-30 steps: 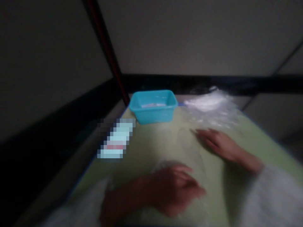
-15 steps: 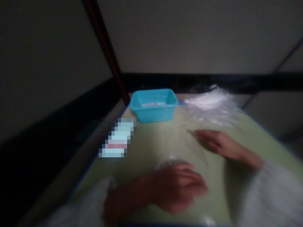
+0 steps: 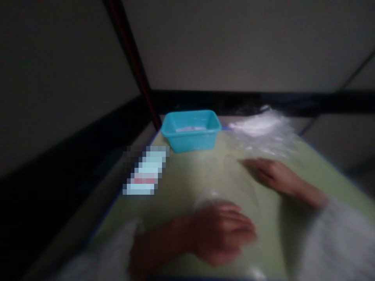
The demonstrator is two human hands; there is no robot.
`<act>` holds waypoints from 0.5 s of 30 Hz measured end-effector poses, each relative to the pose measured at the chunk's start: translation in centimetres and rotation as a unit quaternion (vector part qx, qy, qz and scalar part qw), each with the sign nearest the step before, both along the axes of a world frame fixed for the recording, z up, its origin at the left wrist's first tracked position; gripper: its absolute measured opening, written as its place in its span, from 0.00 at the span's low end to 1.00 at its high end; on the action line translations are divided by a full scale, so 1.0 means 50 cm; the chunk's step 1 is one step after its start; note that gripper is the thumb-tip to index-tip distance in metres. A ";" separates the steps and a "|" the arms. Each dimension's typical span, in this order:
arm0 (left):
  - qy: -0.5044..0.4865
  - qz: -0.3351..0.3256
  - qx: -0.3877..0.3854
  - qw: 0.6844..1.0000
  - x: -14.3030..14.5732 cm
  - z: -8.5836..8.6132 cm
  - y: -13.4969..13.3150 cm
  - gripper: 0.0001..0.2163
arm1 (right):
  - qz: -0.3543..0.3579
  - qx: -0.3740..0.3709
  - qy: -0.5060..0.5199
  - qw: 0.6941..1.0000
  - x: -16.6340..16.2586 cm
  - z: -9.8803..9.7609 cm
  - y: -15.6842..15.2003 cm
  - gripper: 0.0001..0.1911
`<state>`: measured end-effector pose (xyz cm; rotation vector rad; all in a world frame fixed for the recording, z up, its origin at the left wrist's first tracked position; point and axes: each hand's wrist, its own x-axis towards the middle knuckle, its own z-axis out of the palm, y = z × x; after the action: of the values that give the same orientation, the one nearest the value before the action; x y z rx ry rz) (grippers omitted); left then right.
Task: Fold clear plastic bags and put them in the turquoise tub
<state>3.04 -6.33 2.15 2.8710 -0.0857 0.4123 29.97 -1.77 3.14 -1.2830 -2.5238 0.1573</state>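
A clear plastic bag (image 3: pixel 212 193) lies spread on the table, its outline faint and partly covered by my left hand. My left hand (image 3: pixel 224 234) rests palm down over the bag's near part, fingers stretched out side by side and slightly bent. Farther off to the right, my right hand (image 3: pixel 274 175) lies low beside the bag's far right edge. Its fingers point left, the longest stretched out towards that edge; I see nothing held in them. Both hands are somewhat blurred.
A turquoise plastic basket (image 3: pixel 191 142) with something pale inside stands at the table's far edge. A heap of clear plastic bags (image 3: pixel 263 128) lies right of it. On the left is a pixelated pale object (image 3: pixel 148 169). The tabletop (image 3: pixel 175 179) is yellow-green with blue edging.
My right hand has shifted slightly to the right, its fingertips a little farther from the middle of the bag. My left hand has hardly moved.
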 end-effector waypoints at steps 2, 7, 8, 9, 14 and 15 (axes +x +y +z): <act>-0.013 0.000 0.003 1.000 0.002 0.001 -0.002 0.17 | -0.001 -0.003 0.018 1.000 -0.007 0.004 -0.003 0.23; 0.000 0.019 0.002 1.000 0.004 -0.001 -0.016 0.25 | 0.021 -0.004 0.059 0.998 -0.043 -0.004 0.001 0.23; 0.007 0.029 -0.004 1.000 0.003 -0.001 -0.019 0.27 | 0.036 -0.003 0.060 0.998 -0.051 -0.010 0.004 0.23; 0.013 0.038 -0.013 0.999 0.003 -0.002 -0.022 0.28 | 0.053 -0.002 0.058 0.997 -0.060 -0.016 0.008 0.24; 0.042 0.042 -0.058 0.997 0.000 -0.002 -0.025 0.32 | 0.102 -0.011 0.002 0.995 -0.081 -0.048 0.024 0.27; 0.047 0.041 -0.063 0.996 0.001 -0.001 -0.025 0.32 | 0.103 -0.015 -0.010 0.995 -0.081 -0.053 0.026 0.27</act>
<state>3.07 -7.56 2.08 2.7709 0.0719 0.2853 25.91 -0.48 0.49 -1.0377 -2.6773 0.2296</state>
